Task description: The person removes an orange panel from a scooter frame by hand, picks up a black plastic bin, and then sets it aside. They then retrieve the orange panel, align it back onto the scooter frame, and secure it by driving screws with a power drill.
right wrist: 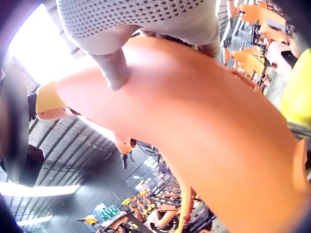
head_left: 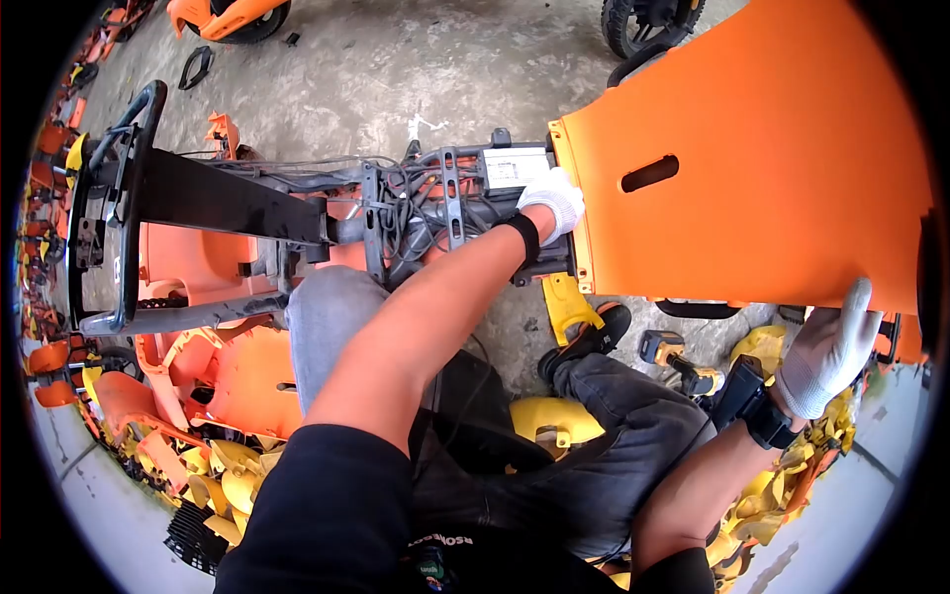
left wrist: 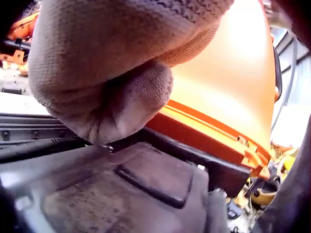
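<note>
A large orange body panel (head_left: 752, 168) with an oblong slot stands at the right end of a stripped scooter frame (head_left: 233, 198). My left hand (head_left: 554, 203), in a white knit glove, grips the panel's near edge beside a white-labelled box (head_left: 515, 168). The left wrist view shows this hand's curled fingers and thumb (left wrist: 146, 99) close over a dark plastic cover (left wrist: 121, 189); what lies inside the curl is hidden. My gloved right hand (head_left: 826, 356) holds the panel's lower right side, with the thumb (right wrist: 114, 73) lying on its smooth surface in the right wrist view.
Wiring (head_left: 401, 213) runs along the frame's middle. A yellow-and-black cordless drill (head_left: 683, 366) lies on the floor near my right arm. A yellow bracket (head_left: 567, 307) is by my shoe. Loose orange panels (head_left: 247, 381) and yellow parts lie around; a wheel (head_left: 648, 25) is behind.
</note>
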A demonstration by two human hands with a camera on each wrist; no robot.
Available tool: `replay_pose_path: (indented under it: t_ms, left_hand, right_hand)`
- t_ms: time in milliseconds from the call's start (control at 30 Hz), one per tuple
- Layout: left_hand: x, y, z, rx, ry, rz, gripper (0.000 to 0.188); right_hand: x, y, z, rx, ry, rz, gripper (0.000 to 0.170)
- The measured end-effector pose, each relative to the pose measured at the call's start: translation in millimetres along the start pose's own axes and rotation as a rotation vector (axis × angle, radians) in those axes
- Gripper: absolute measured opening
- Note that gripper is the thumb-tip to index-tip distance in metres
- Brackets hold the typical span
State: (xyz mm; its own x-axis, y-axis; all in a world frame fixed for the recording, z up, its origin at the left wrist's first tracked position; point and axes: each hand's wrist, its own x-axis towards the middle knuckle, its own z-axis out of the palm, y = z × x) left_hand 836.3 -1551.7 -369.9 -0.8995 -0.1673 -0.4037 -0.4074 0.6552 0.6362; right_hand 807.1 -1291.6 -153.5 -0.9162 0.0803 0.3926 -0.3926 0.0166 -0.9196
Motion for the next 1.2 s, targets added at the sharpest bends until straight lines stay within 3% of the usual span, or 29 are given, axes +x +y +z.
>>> replay_pose_path:
  t_ms: [33, 167, 433, 500, 533, 600, 633, 700, 733, 833, 967, 1133, 1200]
  left_hand:
    - [-6.4, 4.4, -10.5, 0.136, -0.116, 0.114, 0.035]
    - [-5.6, 3.0, -7.1, 0.16, -0.088, 0.114, 0.033]
    - [20.9, -6.5, 10.1, -0.138, 0.029, -0.072, 0.032]
    - [35.6, -12.6, 22.2, 0.272, 0.093, -0.007, 0.021]
    - [40.5, -14.5, 25.3, 0.271, 0.075, -0.006, 0.021]
    - [43.8, -18.4, 29.8, 0.187, 0.082, -0.035, 0.023]
    - [45.2, -17.3, 27.0, 0.143, 0.105, -0.049, 0.025]
    - [32.3, -2.9, 4.7, 0.067, 0.064, -0.082, 0.028]
    - [28.8, 1.5, -2.6, -0.004, 0.032, -0.119, 0.039]
    - [38.6, 1.7, 5.8, 0.017, 0.068, -0.193, 0.035]
    - [43.1, 4.5, 11.0, 0.07, 0.063, -0.221, 0.032]
    - [51.3, 4.8, 11.3, 0.131, 0.019, -0.233, 0.032]
    - [57.7, 0.0, 11.9, -0.179, 0.182, -0.317, 0.04]
  right_hand:
    - [-0.3, -0.4, 2.0, -0.001, -0.004, 0.001, 0.035]
    - [-0.1, -1.3, 1.7, 0.005, -0.021, 0.001, 0.033]
    - [-3.6, 2.9, 5.9, -0.047, -0.015, -0.05, 0.028]
    - [-5.6, 0.0, 18.2, -0.044, 0.051, -0.026, 0.027]
    - [-6.6, 2.1, 17.7, -0.065, 0.032, 0.0, 0.027]
    - [-8.4, 7.2, 13.6, -0.235, -0.027, 0.064, 0.029]
    - [-13.1, 9.4, 28.5, -0.197, -0.101, -0.013, 0.038]
    - [-24.0, 21.4, 17.1, -0.263, -0.137, 0.1, 0.045]
    - [-29.7, 22.8, 14.1, -0.231, -0.144, 0.2, 0.048]
    - [-32.1, 28.3, 0.0, -0.453, -0.402, 0.381, 0.04]
    - [-33.2, 33.8, -3.9, -0.562, -0.461, 0.519, 0.035]
    - [-40.4, 32.2, 10.0, -0.608, -0.426, 0.478, 0.038]
    - [-46.9, 39.6, 14.0, -0.608, -0.373, 0.366, 0.043]
